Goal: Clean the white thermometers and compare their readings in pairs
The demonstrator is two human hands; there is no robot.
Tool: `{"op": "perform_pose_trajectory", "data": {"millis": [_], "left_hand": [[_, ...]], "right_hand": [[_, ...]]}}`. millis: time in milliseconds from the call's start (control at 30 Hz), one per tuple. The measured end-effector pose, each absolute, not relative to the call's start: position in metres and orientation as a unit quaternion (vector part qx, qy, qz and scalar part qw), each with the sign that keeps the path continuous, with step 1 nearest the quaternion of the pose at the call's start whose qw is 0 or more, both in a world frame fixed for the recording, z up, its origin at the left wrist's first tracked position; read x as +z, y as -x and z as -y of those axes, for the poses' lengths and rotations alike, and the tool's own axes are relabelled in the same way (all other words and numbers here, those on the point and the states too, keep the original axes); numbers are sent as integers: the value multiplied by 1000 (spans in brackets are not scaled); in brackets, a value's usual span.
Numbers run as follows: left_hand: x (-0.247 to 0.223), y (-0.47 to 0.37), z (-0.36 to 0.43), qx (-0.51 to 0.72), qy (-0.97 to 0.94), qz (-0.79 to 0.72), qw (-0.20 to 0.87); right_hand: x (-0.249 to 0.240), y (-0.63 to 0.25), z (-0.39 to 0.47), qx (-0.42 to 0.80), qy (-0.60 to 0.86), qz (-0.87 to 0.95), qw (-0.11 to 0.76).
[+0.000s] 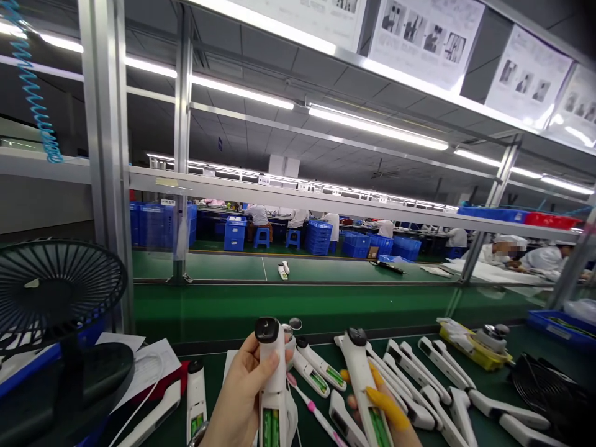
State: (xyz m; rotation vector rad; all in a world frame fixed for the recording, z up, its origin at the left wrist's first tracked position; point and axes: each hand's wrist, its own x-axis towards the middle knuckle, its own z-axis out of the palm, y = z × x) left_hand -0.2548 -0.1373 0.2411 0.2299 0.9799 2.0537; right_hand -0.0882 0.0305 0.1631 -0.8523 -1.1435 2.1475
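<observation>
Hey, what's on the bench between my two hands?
Between your left hand and right hand, the head view shows a pink-and-white brush and several white devices, some with green batteries showing.

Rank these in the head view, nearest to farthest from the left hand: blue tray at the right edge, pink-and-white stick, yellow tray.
1. Pink-and-white stick: just right of the left hand.
2. Yellow tray: well over to the right.
3. Blue tray: farther right, at the picture's edge.
</observation>
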Motion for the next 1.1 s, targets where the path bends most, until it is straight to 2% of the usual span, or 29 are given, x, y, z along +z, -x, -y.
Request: {"op": "perform_pose_trajectory", "data": {"millis": [100,200,300,400,533,633,867,1033,1100], "left_hand": [[237,253,137,820,-128,-389,400],[234,254,138,834,-149,-396,355],[230,262,137,857,-90,-389,327],[224,275,134,895,-45,-313,314],[221,280,127,909,-36,-274,313],[227,272,121,886,0,-303,351],[226,269,111,784,58,-333,520],[215,279,107,757,4,-335,561],[210,279,105,762,-13,-351,544]], "right_hand": [[192,129,3,827,207,435,289],[205,160,22,795,202,488,299],[206,179,32,779,182,517,305],[199,192,36,774,144,528,318],[187,203,36,762,121,567,289],[183,208,37,773,123,569,252],[187,209,35,748,190,598,218],[196,205,28,741,212,596,227],[200,205,27,722,238,610,222]]}}
